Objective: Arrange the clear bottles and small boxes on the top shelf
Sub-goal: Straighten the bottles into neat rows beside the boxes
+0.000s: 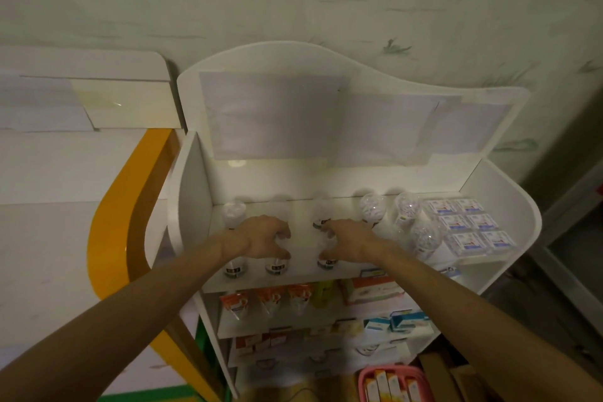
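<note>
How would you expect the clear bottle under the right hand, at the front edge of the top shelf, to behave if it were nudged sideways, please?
The clear bottle stands tall and narrow, so it would probably tip rather than slide. Its body looks transparent and mostly empty, so it is likely light. It stands near the front edge of the top shelf, so a fall off seems possible.

White top shelf [295, 281]: clear bottles [372, 207] in rows left, small boxes [470, 222] grouped right.

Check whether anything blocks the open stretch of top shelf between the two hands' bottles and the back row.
Nothing visible does. The left hand and right hand are each curled over a front-row clear bottle, and the top shelf behind them shows bare up to the back-row bottle. The small boxes sit far right.
</note>
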Tool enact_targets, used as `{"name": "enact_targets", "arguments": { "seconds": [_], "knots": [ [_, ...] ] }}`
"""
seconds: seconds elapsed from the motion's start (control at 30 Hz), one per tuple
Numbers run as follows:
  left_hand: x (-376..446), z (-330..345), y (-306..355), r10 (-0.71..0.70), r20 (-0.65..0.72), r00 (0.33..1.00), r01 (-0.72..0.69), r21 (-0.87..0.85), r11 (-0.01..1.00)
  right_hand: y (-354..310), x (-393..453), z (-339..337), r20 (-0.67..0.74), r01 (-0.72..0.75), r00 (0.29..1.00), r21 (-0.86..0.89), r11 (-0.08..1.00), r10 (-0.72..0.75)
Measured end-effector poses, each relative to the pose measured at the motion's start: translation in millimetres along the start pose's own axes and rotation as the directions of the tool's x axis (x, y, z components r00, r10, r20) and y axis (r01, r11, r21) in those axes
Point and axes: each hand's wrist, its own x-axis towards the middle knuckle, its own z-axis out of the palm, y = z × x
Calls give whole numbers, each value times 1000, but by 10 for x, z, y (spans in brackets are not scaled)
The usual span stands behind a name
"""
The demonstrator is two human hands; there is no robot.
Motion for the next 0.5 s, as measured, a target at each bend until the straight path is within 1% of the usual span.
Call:
{"name": "enact_targets", "arguments": {
  "seconds": [0.23,0.4,0.5],
  "knots": [
    [-29,-12,-12,8,-35,999,-8,-1,1000,-55,-27,32,-30,-19,999,18,1000,20],
    [-32,64,-8,-5,-62,998,5,-4,1000,-57,-67,82,-48,-44,998,141,989,51],
    [-46,88,0,-15,-87,996,14,-7,1000,-44,-67,109,-62,-45,997,156,987,55]
  ]
}}
